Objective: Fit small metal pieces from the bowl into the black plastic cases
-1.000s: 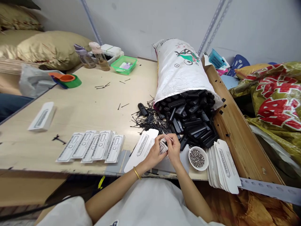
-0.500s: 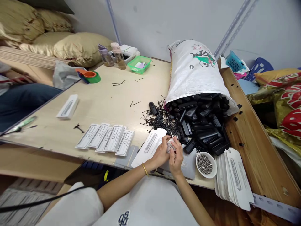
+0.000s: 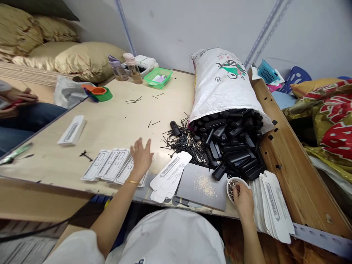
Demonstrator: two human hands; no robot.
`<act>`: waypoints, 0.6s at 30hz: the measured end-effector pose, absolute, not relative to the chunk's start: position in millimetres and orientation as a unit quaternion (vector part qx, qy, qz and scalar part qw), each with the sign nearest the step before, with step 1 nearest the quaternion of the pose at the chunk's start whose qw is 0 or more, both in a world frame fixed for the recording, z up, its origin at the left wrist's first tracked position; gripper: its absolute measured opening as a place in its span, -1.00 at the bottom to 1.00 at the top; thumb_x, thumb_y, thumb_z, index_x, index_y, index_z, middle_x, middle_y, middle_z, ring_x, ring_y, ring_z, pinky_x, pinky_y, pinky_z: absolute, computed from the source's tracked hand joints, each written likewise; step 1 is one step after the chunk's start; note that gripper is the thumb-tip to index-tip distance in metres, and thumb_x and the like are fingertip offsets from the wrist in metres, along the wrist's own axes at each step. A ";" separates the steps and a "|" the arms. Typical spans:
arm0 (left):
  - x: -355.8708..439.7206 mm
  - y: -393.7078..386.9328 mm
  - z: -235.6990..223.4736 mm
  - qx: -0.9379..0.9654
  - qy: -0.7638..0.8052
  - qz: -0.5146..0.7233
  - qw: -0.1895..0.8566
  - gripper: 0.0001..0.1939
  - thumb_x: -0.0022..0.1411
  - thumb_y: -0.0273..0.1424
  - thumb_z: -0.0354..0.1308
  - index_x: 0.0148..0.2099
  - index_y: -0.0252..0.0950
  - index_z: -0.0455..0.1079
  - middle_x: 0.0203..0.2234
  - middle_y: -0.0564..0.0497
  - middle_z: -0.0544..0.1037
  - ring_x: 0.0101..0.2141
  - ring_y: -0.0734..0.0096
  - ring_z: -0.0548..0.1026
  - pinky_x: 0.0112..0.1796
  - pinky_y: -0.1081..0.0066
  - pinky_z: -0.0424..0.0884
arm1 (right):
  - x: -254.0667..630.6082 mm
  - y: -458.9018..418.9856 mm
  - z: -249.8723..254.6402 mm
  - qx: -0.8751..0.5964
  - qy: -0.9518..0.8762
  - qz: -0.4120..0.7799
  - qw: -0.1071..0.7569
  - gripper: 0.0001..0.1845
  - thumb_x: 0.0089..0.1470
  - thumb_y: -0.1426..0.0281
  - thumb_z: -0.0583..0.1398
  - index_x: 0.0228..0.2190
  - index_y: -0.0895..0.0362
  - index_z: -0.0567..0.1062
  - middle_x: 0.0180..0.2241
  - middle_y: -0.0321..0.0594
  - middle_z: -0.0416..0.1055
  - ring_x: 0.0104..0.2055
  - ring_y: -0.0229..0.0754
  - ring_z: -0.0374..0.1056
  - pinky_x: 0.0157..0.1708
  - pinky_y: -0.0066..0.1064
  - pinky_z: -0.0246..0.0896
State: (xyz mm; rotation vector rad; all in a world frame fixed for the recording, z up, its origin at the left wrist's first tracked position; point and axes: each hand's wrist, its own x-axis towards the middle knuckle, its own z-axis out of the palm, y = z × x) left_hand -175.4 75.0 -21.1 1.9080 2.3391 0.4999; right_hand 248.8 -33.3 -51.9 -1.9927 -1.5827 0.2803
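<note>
My left hand point(image 3: 141, 157) hovers over the right end of a row of white printed cartons point(image 3: 110, 165), its fingers spread and nothing in them. At the right, my right hand point(image 3: 242, 200) reaches into a white bowl point(image 3: 229, 194) of small shiny metal pieces point(image 3: 233, 186). Its fingers are drawn together among the pieces; what they pinch is hidden. Between the hands lie flat printed card sleeves point(image 3: 171, 172) and a grey board point(image 3: 189, 183) strewn with pale crumbs point(image 3: 205, 185). Thin black pin-like parts point(image 3: 189, 145) are heaped behind the board.
A white sack point(image 3: 220, 88) spills black plastic casings point(image 3: 239, 146) onto the table. Stacked flat cartons point(image 3: 272, 209) stand by the wooden side board point(image 3: 291, 161). Farther left are a tape dispenser point(image 3: 103, 94), a green basket point(image 3: 158, 77), bottles point(image 3: 133, 69), a lone carton point(image 3: 72, 131) and a seated person point(image 3: 24, 106).
My hands have separated. The left, which held a small white carton with the right, has moved left over the carton row and opened; the right has gone to the bowl. The view has shifted slightly.
</note>
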 end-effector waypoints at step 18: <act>-100.4 157.6 5.1 0.579 0.613 0.451 0.293 -0.53 0.15 -0.45 0.10 0.13 -0.30 0.18 0.00 -0.17 0.37 0.00 0.19 0.36 0.05 0.17 0.29 | 250.2 -44.1 -52.0 -0.756 -0.409 0.227 0.457 -0.65 -0.04 0.13 0.17 -0.38 0.15 0.55 -0.31 -0.10 0.52 -0.24 -0.05 0.39 -0.19 -0.24 0.24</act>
